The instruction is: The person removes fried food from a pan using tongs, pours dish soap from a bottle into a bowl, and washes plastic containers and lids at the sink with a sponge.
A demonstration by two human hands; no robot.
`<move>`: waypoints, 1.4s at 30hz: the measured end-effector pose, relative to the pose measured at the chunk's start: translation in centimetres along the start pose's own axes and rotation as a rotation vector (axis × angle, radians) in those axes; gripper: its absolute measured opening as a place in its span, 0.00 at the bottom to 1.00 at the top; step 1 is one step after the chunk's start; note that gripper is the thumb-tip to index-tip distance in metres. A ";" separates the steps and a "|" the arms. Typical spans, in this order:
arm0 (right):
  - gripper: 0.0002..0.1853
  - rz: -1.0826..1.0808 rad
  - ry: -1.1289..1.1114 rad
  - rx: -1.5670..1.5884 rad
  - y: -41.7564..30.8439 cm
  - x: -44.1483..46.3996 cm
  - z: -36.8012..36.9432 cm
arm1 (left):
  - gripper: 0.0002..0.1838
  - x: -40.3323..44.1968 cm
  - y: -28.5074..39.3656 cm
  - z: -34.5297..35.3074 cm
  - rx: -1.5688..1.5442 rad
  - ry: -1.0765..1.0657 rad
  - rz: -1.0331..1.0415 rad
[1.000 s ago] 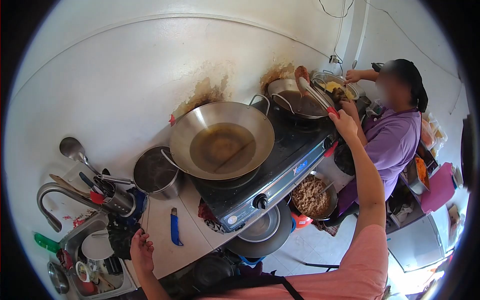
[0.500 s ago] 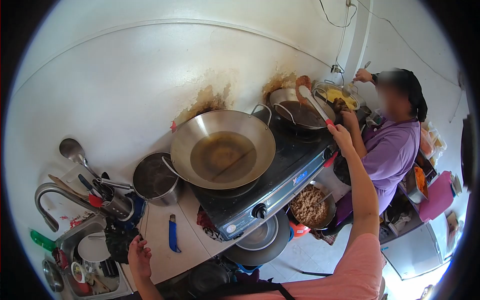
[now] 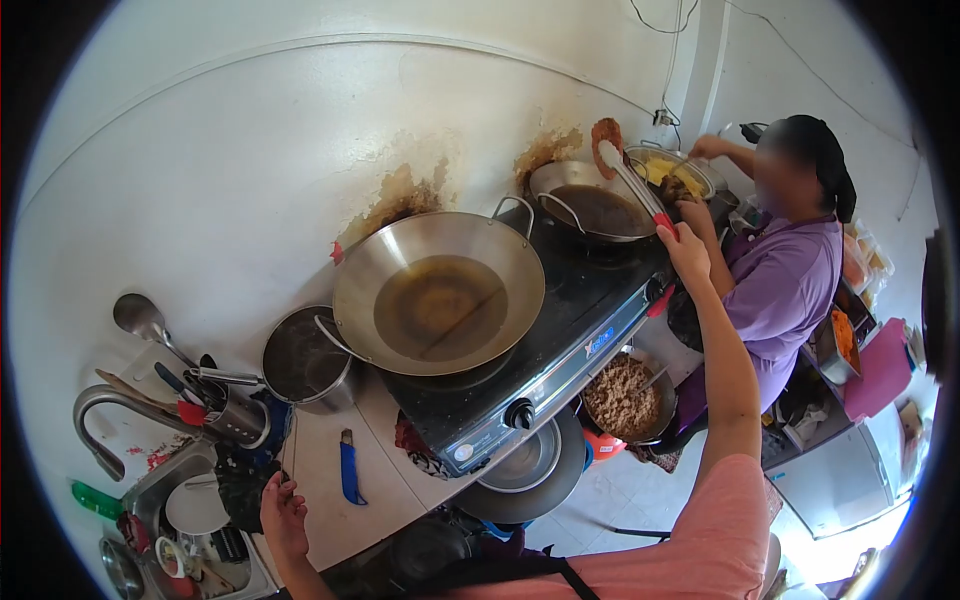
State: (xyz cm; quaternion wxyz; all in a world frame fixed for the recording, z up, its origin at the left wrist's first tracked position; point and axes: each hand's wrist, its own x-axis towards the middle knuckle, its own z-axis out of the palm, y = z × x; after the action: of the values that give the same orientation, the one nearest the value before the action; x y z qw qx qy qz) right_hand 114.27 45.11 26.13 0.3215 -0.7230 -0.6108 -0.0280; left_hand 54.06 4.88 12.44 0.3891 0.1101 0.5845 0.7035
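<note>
My right hand [image 3: 686, 252] is closed around the red handle of a pair of tongs [image 3: 634, 188], reaching out over the stove. At the tongs' far end is a flat orange-brown piece of food [image 3: 606, 132], raised above the rear wok [image 3: 585, 213] of dark liquid. My left hand [image 3: 285, 513] hovers by the counter's front edge, fingers loosely bent and apart, with nothing visible in it. Close by are a dark cloth or bag [image 3: 243, 485] and a blue utility knife [image 3: 351, 470] on the counter. A large wok [image 3: 440, 240] with brownish oil stands on the near burner.
A co-worker in purple [image 3: 790, 260] works over a pan of yellow food [image 3: 665, 168]. A pot of dark liquid [image 3: 308, 355] sits left of the stove [image 3: 590, 350]. Below it is a pan of minced food [image 3: 625, 397]. Dishes fill the sink [image 3: 262, 580].
The view has shifted slightly. The tongs and the brown piece have risen a little above the rear wok. The co-worker's raised hand has come down toward the yellow food.
</note>
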 end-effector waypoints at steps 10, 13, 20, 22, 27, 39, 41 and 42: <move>0.25 -0.027 -0.003 -0.165 -0.5 -2.0 0.5 | 0.21 -0.3 0.3 0.6 0.059 0.007 0.041; 0.24 -0.067 -0.002 -0.190 0.0 -2.5 0.9 | 0.21 -0.4 0.5 0.4 0.069 0.011 0.039; 0.28 0.020 0.011 -0.080 0.7 -2.4 1.7 | 0.20 -1.0 1.0 0.7 0.077 0.020 0.052; 0.28 0.067 0.036 -0.030 0.4 -2.2 2.0 | 0.20 -0.8 0.8 0.5 0.072 0.008 0.057; 0.28 0.040 0.009 -0.104 0.4 -2.0 1.5 | 0.20 -1.1 0.7 0.2 0.077 0.015 0.052; 0.29 0.027 -0.014 -0.123 1.4 -1.8 1.4 | 0.20 -1.6 0.4 -0.2 0.061 0.019 0.062; 0.30 0.032 -0.007 -0.112 1.7 -2.0 1.5 | 0.20 -1.5 0.5 -0.2 0.067 0.024 0.065; 0.30 0.051 0.016 -0.087 1.8 -2.1 1.9 | 0.19 -1.5 0.5 -0.2 0.062 0.018 0.065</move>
State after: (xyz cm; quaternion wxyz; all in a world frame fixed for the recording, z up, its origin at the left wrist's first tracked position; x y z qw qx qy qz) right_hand 114.73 44.15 22.93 0.2952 -0.7516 -0.5877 -0.0521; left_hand 54.78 3.72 13.28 0.3570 0.1348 0.6058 0.6982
